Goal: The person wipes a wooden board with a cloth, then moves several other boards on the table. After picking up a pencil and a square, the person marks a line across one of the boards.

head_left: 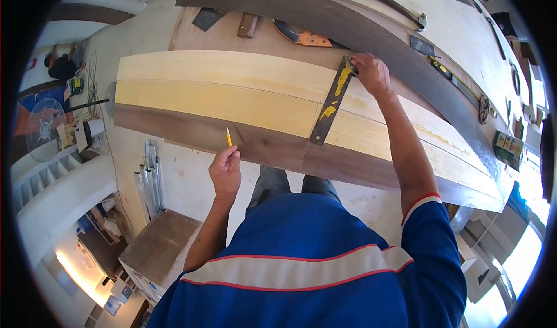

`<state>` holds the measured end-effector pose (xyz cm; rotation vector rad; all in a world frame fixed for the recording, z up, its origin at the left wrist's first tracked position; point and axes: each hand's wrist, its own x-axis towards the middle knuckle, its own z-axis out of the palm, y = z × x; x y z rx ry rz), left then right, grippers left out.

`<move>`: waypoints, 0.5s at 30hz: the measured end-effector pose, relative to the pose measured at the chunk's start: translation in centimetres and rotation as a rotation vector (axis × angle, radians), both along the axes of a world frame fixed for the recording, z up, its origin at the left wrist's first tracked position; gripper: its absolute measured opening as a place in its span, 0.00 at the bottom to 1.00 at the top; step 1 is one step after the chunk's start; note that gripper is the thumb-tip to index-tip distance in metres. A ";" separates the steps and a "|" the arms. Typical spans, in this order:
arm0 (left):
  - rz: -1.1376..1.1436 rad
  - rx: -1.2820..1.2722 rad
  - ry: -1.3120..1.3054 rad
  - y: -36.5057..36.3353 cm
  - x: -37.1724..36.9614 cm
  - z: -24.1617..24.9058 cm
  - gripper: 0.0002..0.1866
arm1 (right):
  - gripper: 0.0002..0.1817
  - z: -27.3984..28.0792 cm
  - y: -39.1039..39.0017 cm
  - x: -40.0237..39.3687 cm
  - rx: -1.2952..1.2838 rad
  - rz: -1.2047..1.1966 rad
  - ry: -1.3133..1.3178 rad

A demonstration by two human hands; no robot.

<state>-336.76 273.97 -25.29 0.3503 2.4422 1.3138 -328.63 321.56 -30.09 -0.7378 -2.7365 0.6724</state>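
Note:
My left hand point(225, 171) pinches a yellow pencil point(229, 136), its tip pointing up over the dark front strip of a long board. At the upper right, my right hand point(371, 72) grips the top end of a dark square point(332, 108) with yellow marks. The square's blade lies across the pale wooden board point(232, 96), slanting down to the edge of the dark brown strip point(267, 145). Thin pencil lines show on the board beside the blade and on the dark strip below.
Behind the board lie an orange-handled saw point(307, 38), a wooden block point(249, 25) and a curved dark panel point(348, 23). A hammer point(418, 20) and a yellow level point(444, 68) are farther right. At the left are a fan point(47, 129) and a person point(61, 65).

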 end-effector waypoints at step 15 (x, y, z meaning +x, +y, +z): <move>-0.018 0.030 -0.055 1.2 0.5 0.0 0.09 | 0.05 -1.4 -2.4 -1.1 0.243 0.063 0.259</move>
